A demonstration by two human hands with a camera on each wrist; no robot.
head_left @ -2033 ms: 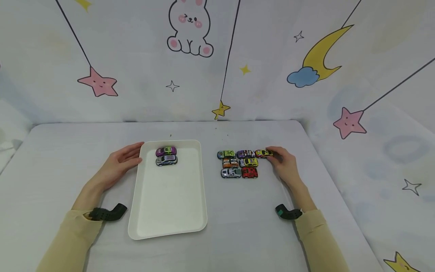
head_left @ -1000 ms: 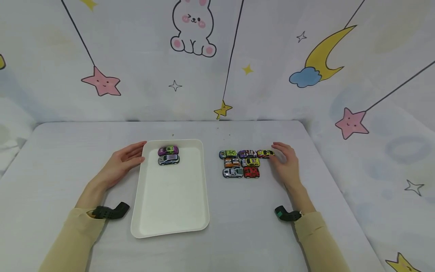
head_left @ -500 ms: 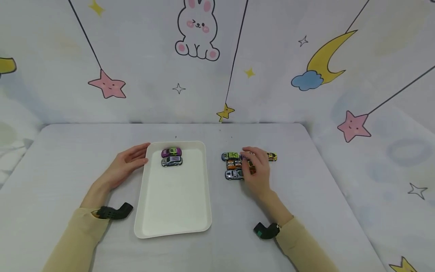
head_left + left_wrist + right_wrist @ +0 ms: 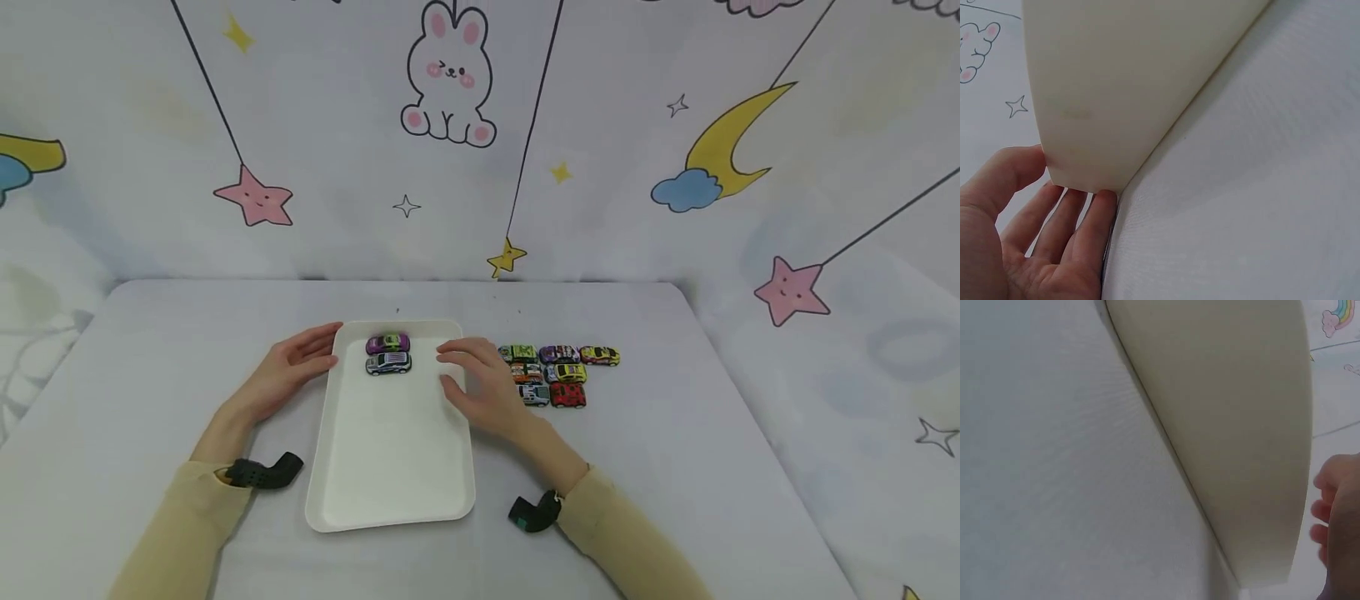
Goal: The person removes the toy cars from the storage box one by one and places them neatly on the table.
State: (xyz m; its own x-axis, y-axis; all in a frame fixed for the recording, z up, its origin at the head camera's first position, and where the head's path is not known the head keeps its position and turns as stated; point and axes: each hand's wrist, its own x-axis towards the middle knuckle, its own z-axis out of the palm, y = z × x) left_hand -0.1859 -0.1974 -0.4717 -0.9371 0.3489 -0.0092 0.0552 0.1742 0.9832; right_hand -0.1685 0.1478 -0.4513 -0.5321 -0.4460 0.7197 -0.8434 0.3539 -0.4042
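Observation:
A white tray (image 4: 390,467) lies on the table, with a purple toy car (image 4: 387,343) and a silver toy car (image 4: 388,363) near its far end. My left hand (image 4: 281,375) rests its extended fingertips against the tray's far left side; the left wrist view shows thumb and fingertips at the tray wall (image 4: 1116,81). Reaching over the right rim is my right hand (image 4: 487,387), thumb and fingers apart and nothing between them. Just right of it, toy cars stand in rows, including a yellow one (image 4: 600,356) and a red one (image 4: 567,395). The right hand partly covers the nearest cars.
Behind the table hangs a white cloth (image 4: 330,225) printed with a rabbit, stars and a moon. Dark camera mounts are strapped on both wrists, the left mount (image 4: 266,471) close to the tray's left side and the right mount (image 4: 536,512) over the table.
My right hand has left the yellow car at the right end, passed leftward over the car rows and come over the tray's right rim. The left hand stays at the tray.

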